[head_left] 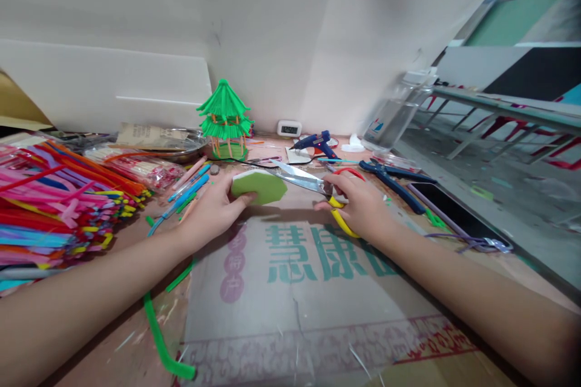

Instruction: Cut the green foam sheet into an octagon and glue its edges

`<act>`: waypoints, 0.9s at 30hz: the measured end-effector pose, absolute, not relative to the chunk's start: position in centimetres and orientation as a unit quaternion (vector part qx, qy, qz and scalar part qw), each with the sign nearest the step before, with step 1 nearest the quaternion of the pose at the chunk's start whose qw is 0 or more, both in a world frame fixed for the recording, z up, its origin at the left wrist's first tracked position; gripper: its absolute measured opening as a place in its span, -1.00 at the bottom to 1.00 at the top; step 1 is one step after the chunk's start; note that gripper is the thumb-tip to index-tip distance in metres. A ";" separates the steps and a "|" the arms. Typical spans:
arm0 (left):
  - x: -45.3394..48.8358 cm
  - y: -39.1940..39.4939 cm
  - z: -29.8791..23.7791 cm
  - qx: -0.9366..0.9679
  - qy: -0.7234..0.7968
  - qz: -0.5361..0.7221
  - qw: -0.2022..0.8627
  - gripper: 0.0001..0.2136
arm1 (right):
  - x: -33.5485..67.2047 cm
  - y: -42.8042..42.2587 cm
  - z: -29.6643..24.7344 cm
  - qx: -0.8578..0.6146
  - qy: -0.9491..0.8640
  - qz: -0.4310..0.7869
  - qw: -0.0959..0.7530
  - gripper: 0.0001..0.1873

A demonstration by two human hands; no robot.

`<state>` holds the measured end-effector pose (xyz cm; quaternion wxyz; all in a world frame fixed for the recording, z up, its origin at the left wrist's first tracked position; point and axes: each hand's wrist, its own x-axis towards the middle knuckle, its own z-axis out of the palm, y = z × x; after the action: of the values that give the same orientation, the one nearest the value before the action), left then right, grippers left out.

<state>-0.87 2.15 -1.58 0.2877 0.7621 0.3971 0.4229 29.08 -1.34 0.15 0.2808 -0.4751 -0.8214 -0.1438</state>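
Observation:
My left hand (227, 199) pinches the left edge of a green many-sided piece of card (261, 186), its thumb on the near face. In my right hand (358, 199) is a pair of scissors (305, 180) with red and yellow handles, fingers through the loops. The blades are parted and point left, close to the card's right edge; whether they touch it I cannot tell. Behind my left hand stands a small green pagoda model (224, 121) with a two-tier fuzzy roof and thin posts. Below both hands lies a printed cardboard sheet (254, 314).
Bundles of coloured pipe cleaners (59, 205) fill the left side. A blue glue gun (315, 143), a small digital clock (289, 128) and a water bottle (399, 112) stand at the back. Pliers (394, 184) and a phone (454, 211) lie right. A green pipe cleaner (157, 338) lies front left.

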 end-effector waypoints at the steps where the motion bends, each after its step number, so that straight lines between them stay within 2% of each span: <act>1: -0.9 2.1 -1.6 0.762 0.399 0.421 0.288 -0.65 | 29.0 -1.4 0.2 -0.472 -0.824 -0.145 0.278 -0.72; 14: -0.5 1.5 -1.3 0.745 0.381 0.419 0.352 -0.60 | 29.1 -1.5 0.0 -0.456 -0.832 -0.167 0.269 -0.76; 27: -0.6 1.5 -1.5 0.748 0.391 0.416 0.338 -0.66 | 29.3 -1.5 0.2 -0.445 -0.824 -0.247 0.248 -0.69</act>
<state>-0.57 1.54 -1.51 0.3381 0.7482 0.3908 0.4162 29.31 -1.47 0.21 0.2477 -0.4451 -0.8243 -0.2473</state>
